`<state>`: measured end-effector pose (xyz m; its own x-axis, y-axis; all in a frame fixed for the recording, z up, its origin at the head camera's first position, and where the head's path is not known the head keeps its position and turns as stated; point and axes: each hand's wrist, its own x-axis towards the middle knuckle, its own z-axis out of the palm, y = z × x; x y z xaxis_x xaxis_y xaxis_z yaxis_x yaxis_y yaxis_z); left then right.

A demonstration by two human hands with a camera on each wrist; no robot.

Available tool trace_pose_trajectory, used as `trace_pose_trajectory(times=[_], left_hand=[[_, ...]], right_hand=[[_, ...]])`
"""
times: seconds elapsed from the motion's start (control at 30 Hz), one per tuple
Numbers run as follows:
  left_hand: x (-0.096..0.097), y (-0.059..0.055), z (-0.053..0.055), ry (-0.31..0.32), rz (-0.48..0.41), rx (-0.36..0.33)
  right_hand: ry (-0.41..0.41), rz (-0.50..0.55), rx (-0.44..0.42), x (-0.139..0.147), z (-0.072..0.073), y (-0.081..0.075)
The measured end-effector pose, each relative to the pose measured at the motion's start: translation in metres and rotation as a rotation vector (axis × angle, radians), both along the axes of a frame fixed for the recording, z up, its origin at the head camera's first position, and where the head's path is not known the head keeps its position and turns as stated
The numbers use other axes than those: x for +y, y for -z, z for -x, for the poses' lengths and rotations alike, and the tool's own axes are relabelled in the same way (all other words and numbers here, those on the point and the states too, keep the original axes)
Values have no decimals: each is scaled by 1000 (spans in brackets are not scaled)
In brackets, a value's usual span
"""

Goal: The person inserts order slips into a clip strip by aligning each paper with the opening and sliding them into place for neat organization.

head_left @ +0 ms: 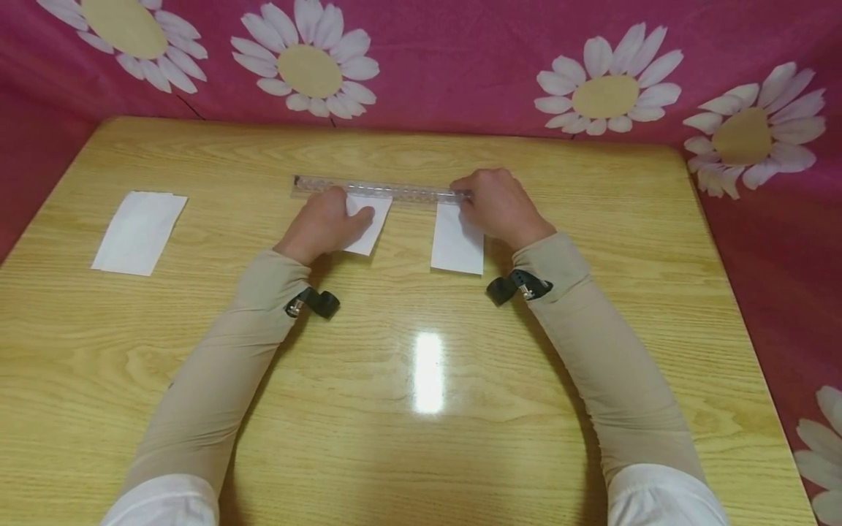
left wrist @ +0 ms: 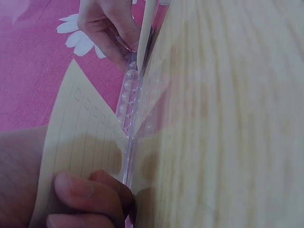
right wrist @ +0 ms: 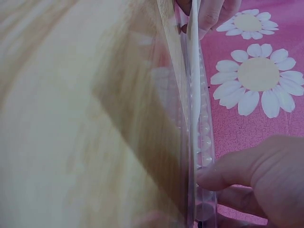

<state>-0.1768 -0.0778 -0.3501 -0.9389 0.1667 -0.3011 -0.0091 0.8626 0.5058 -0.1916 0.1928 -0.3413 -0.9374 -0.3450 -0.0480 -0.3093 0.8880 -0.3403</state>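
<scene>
A long clear plastic strip with a row of round bumps (head_left: 411, 193) stretches between the two hands over the table's far half. My left hand (head_left: 325, 223) pinches a white paper card (head_left: 371, 223) by the strip's left part, thumb on its upper face. Printed lines and small boxes cover the other face of this card (left wrist: 78, 128) in the left wrist view, with curled fingers (left wrist: 90, 199) against it. At the strip's right end, my right hand (head_left: 498, 204) grips the plastic, its thumb (right wrist: 232, 171) on the bumps. Beneath this hand a second card (head_left: 457, 245) extends toward me from the strip.
Several white paper sheets (head_left: 139, 234) lie stacked on the wooden table (head_left: 368, 438) at the left. A pink flowered cloth (head_left: 454, 66) rises behind the table's far edge. Black camera mounts (head_left: 322, 303) sit on both sleeved wrists.
</scene>
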Motion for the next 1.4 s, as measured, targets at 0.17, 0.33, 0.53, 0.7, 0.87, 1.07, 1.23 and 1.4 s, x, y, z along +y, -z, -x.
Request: trace_pose_trajectory(times=[0.17,0.33,0.53,0.7,0.87,1.07,1.23,1.4], left_hand=[[0,0,0,-1,2,-4],[1,0,0,1,-1,-2],[2,1,1,-4,2,1],[3,1,0,-7,-2,-7],[5,2,1,-3,-7,0],[6,2,1,11,-19,5],[7,1,0,7,-21,1],[8,1,1,4,-16,-6]], right_hand=[[-6,1,3,0,0,0],[-4,0,-1,0,0,0],[-1,-2,-11,0,0,0],[4,0,-16,1,0,1],[4,1,-13,1,0,1],[1,-3,-11,1,1,1],[2,0,-15,1,1,1],[-2,3,-9,1,1,2]])
